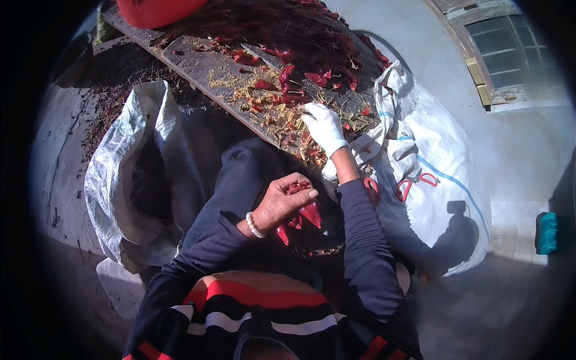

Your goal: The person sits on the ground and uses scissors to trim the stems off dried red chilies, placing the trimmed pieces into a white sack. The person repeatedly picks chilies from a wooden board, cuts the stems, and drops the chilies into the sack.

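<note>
My left hand (285,200), bare and with a bead bracelet at the wrist, holds a bunch of dried red chili peppers (310,213) above my lap. My right hand (323,125), in a white glove, rests at the near part of a dark board (189,58), its fingertips at chili scraps and stems. Whether those fingers pinch anything cannot be made out. Around the glove lie pale yellow seeds (225,77), stem bits and broken red pods (316,79). Farther back on the board is a large heap of dark red dried chilies (288,31).
An open white woven sack (108,180) stands at the left, a full one (441,135) at the right. Red-handled scissors (405,189) lie on the full sack. A red container (157,11) sits at the board's far left. Stems litter the ground (108,112) beside the board.
</note>
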`<action>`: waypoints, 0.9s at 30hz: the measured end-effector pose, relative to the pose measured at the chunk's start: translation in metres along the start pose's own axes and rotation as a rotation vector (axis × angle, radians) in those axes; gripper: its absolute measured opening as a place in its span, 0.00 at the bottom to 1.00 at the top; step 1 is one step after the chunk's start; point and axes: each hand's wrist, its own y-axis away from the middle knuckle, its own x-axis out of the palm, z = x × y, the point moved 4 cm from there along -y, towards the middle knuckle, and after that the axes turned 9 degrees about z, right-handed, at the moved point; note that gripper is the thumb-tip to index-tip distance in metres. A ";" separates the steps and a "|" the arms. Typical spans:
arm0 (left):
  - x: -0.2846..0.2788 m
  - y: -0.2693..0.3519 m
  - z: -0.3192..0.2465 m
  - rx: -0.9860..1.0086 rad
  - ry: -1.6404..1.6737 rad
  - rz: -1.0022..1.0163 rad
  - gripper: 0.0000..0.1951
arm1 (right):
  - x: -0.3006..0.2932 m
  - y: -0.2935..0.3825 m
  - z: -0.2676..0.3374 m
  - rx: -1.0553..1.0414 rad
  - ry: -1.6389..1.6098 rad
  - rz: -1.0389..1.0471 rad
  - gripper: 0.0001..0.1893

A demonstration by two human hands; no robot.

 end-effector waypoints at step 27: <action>-0.010 0.000 -0.002 0.049 0.113 -0.052 0.10 | -0.045 0.077 0.047 0.365 -1.082 0.114 0.12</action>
